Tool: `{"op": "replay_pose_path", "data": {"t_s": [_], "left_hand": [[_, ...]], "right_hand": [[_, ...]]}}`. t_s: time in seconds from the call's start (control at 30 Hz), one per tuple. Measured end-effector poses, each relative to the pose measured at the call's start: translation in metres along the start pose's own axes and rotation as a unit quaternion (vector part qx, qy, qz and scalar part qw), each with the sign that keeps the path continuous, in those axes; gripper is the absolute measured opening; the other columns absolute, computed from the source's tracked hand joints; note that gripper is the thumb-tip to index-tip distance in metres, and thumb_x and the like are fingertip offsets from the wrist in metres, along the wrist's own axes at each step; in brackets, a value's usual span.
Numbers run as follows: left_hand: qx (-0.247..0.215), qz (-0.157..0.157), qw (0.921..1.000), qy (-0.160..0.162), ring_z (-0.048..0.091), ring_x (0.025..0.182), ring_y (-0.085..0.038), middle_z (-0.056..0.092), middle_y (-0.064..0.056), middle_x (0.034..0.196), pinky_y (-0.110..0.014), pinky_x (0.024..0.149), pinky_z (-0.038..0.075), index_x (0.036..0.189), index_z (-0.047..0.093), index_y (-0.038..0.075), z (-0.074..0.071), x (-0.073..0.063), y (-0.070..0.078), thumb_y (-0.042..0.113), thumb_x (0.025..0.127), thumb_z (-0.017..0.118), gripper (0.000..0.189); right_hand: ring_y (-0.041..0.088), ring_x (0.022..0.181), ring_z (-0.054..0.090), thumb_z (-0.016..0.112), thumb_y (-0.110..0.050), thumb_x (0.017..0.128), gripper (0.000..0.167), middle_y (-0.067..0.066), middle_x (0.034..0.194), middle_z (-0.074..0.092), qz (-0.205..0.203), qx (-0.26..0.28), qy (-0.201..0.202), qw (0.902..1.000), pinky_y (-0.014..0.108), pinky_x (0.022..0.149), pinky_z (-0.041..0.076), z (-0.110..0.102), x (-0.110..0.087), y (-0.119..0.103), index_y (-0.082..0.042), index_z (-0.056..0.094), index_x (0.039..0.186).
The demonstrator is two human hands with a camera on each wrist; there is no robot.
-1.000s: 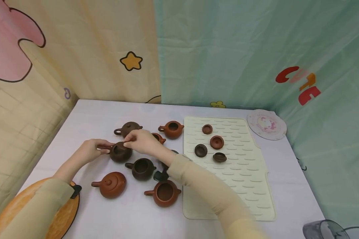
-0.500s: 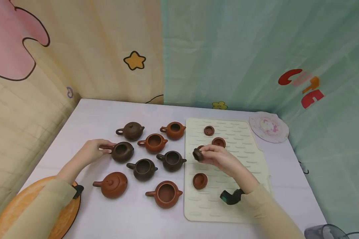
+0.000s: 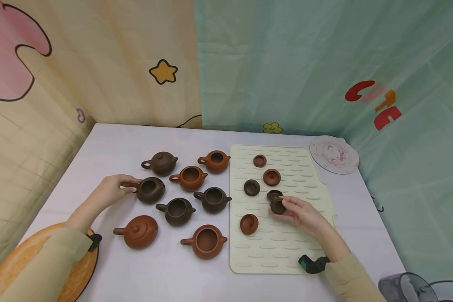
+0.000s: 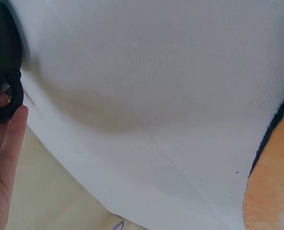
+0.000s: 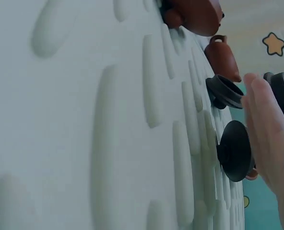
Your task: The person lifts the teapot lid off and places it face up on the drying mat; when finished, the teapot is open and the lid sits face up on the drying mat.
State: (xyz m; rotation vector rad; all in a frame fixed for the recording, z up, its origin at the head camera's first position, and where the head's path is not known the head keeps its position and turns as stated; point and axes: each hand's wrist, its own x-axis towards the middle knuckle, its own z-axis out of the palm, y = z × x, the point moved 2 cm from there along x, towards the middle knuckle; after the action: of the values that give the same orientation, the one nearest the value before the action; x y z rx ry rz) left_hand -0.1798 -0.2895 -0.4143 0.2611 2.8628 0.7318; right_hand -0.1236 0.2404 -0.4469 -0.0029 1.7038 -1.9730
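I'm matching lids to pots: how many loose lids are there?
6: one dark lid in the right hand; on the mat, a second dark lid beyond it, a third dark lid leftward, plus a back red lid, middle red lid and front red lid.

Teapots [image 3: 189, 184]: we see them left of the mat [image 3: 281, 253].
Five lids [image 3: 249, 225]: on it.
Disc [image 3: 334, 154]: by its far-right corner.

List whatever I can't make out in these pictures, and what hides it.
Left wrist view: spout side of the dark teapot at the left hand, cut off by the left edge.
Head view: lower part of the rear dark lid, behind the held lid in the right hand.
Head view: part of the orange round item, behind the left sleeve.
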Motion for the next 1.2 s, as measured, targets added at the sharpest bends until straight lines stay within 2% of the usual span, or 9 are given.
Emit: {"op": "replay_pose_path", "data": {"t_s": [0.07,0.17,0.33,0.5,0.67,0.83,0.93,1.07,1.2], "left_hand": [[-0.001,-0.003,1.0,0.0,0.059,0.111,-0.049,0.07,-0.024,0.11,-0.062,0.091,0.045,0.117,0.07,0.0,0.0,0.0,-0.001,0.004,0.088,0.069,0.029],[-0.003,-0.007,1.0,-0.001,0.059,0.111,-0.049,0.07,-0.024,0.112,-0.061,0.09,0.045,0.117,0.07,0.001,0.001,-0.001,-0.002,0.004,0.088,0.07,0.03],[-0.005,-0.007,1.0,-0.002,0.06,0.11,-0.048,0.07,-0.024,0.111,-0.062,0.091,0.045,0.117,0.07,0.0,0.002,-0.001,-0.003,0.004,0.088,0.07,0.03],[-0.008,-0.002,1.0,0.0,0.059,0.111,-0.049,0.07,-0.025,0.111,-0.062,0.091,0.045,0.117,0.07,0.0,0.0,0.0,0.0,0.005,0.088,0.069,0.029],[-0.01,0.008,0.9999,0.006,0.06,0.11,-0.048,0.07,-0.025,0.111,-0.061,0.091,0.045,0.117,0.069,-0.001,-0.001,-0.001,0.001,0.004,0.088,0.069,0.029],[-0.006,0.008,0.9999,0.005,0.06,0.11,-0.048,0.07,-0.024,0.111,-0.061,0.091,0.046,0.117,0.069,0.0,-0.002,-0.001,-0.001,0.005,0.088,0.069,0.029],[-0.004,0.013,0.9999,0.002,0.06,0.11,-0.048,0.07,-0.024,0.112,-0.061,0.091,0.046,0.117,0.07,0.0,-0.003,0.001,-0.002,0.005,0.088,0.069,0.029],[0.001,0.023,0.9997,-0.002,0.062,0.109,-0.046,0.068,-0.026,0.115,-0.059,0.09,0.048,0.117,0.069,-0.001,-0.004,0.003,0.0,0.005,0.089,0.068,0.028],[0.0,0.021,0.9998,0.001,0.063,0.108,-0.044,0.067,-0.026,0.118,-0.057,0.089,0.049,0.119,0.068,-0.001,-0.007,0.006,0.001,0.009,0.093,0.065,0.028]], "right_hand": [[0.01,0.104,0.069,0.051,-0.022,0.104,0.053,0.021,0.134,0.054,0.018,-0.081,0.031,0.996,0.028,0.095,0.053,0.001,0.0,0.003,0.015,0.039,0.139],[0.012,0.101,0.069,0.057,-0.024,0.101,0.053,0.028,0.138,0.05,0.04,-0.177,0.069,0.9809,0.028,0.092,0.055,0.005,-0.001,0.006,0.012,0.046,0.138],[0.015,0.086,0.07,0.065,-0.026,0.095,0.043,0.017,0.117,0.068,0.036,-0.276,0.113,0.9539,0.028,0.08,0.056,0.011,0.0,0.005,0.004,0.062,0.125],[0.014,0.074,0.066,0.069,-0.026,0.093,0.035,0.01,0.099,0.074,0.03,-0.333,0.128,0.9338,0.027,0.071,0.053,0.014,0.001,0.006,0.0,0.069,0.116],[0.013,0.07,0.062,0.068,-0.026,0.093,0.031,0.007,0.092,0.074,0.026,-0.386,0.133,0.9125,0.027,0.066,0.049,0.016,0.003,0.007,-0.003,0.071,0.114],[0.014,0.078,0.065,0.067,-0.025,0.094,0.032,0.012,0.102,0.074,0.017,-0.404,0.135,0.9045,0.028,0.068,0.052,0.019,0.003,0.004,-0.002,0.069,0.116],[0.022,0.091,0.068,0.064,-0.026,0.095,0.032,0.015,0.11,0.072,0.011,-0.44,0.148,0.8856,0.034,0.076,0.054,0.021,0.0,0.0,-0.003,0.069,0.118],[0.031,0.106,0.066,0.061,-0.029,0.097,0.033,0.015,0.117,0.069,0.003,-0.48,0.163,0.8622,0.045,0.087,0.053,0.028,-0.003,-0.017,-0.006,0.069,0.12],[0.032,0.106,0.064,0.06,-0.031,0.098,0.034,0.014,0.118,0.069,-0.032,-0.487,0.153,0.8592,0.048,0.089,0.051,0.04,0.005,-0.042,-0.007,0.068,0.121]]}}
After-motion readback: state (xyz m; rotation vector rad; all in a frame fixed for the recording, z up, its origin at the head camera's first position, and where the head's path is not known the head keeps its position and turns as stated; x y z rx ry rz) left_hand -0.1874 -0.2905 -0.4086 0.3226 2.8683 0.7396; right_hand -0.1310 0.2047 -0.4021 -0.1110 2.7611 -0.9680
